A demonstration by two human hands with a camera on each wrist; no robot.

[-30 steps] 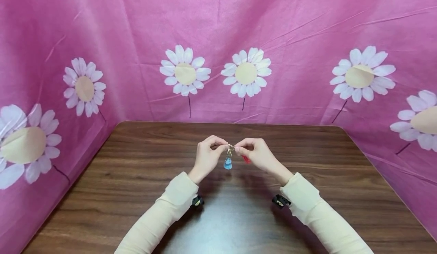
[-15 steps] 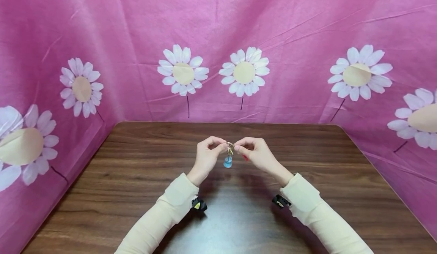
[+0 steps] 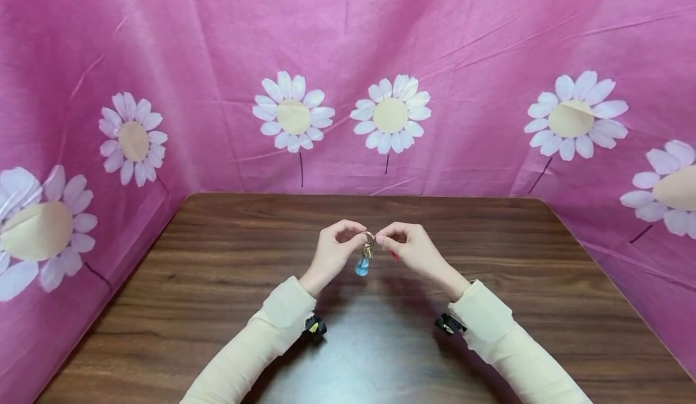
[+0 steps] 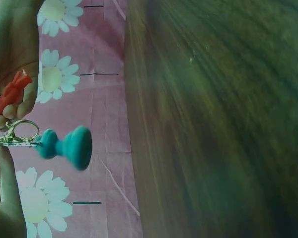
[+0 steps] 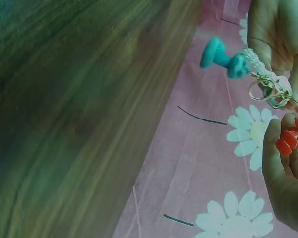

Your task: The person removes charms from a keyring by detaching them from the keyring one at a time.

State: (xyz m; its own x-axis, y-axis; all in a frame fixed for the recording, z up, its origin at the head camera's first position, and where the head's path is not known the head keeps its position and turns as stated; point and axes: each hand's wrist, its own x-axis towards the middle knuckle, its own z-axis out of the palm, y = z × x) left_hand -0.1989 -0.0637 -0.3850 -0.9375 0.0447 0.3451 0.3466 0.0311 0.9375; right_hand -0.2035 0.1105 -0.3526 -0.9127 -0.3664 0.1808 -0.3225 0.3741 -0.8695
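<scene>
Between the two hands in the head view hangs a gold key ring (image 3: pixel 370 238), raised over the table. My left hand (image 3: pixel 336 250) pinches it from the left between thumb and fingertips. From its small gold chain dangles a blue charm (image 3: pixel 361 266), which looks knobbed and wide at its end (image 4: pixel 78 148) in the left wrist view. My right hand (image 3: pixel 411 246) has its thumb and fingertips pinched together at the ring's right side. A red charm (image 5: pixel 290 139) lies against the curled fingers of the right hand, mostly hidden in the head view.
A brown wood-grain table (image 3: pixel 217 271) lies below the hands. Pink cloth (image 3: pixel 337 23) with printed white daisies surrounds its back and sides. Each wrist carries a small black camera (image 3: pixel 450 323) below a cream sleeve cuff (image 3: pixel 481 310).
Both hands have come down slightly and shifted a little right. The ring has turned so its round opening shows, and the blue charm hangs lower.
</scene>
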